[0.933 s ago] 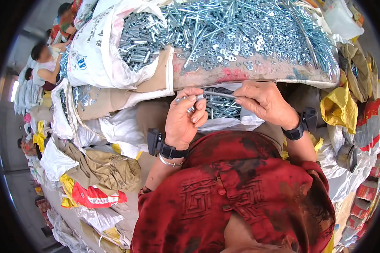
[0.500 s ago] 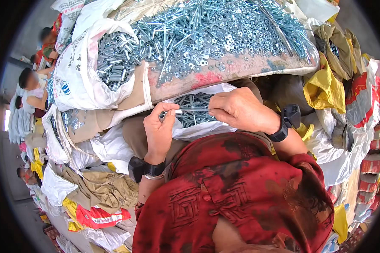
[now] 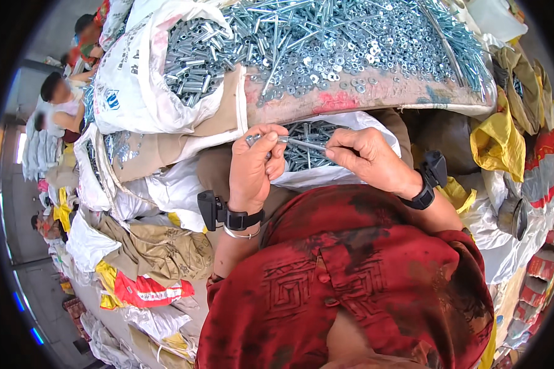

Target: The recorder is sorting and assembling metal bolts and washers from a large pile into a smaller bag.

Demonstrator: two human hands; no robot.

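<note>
My left hand (image 3: 250, 178) is closed, thumb against fingers, on a short shiny metal sleeve (image 3: 282, 139). A bit of metal also shows at that hand's far side, mostly hidden by the fingers. From the sleeve a thin metal rod (image 3: 306, 145) runs right, sloping slightly down, and my right hand (image 3: 375, 163) pinches its other end. Both hands are above a white sack (image 3: 385, 132) in my lap, filled with similar metal pieces (image 3: 314, 161).
Ahead, a padded work surface (image 3: 289, 109) bears heaped washers (image 3: 345, 61) and long rods (image 3: 277, 24). An open white bag of metal sleeves (image 3: 197, 74) stands at its left. Yellow sacking (image 3: 498, 144) hangs at right; brown sacking (image 3: 160, 246) lies at left. Other people (image 3: 61, 104) sit far left.
The view has shifted, so the scene sits farther right and higher. My left hand has turned, its fingers more curled. The rod, nearly level before, now slopes down to the right.
</note>
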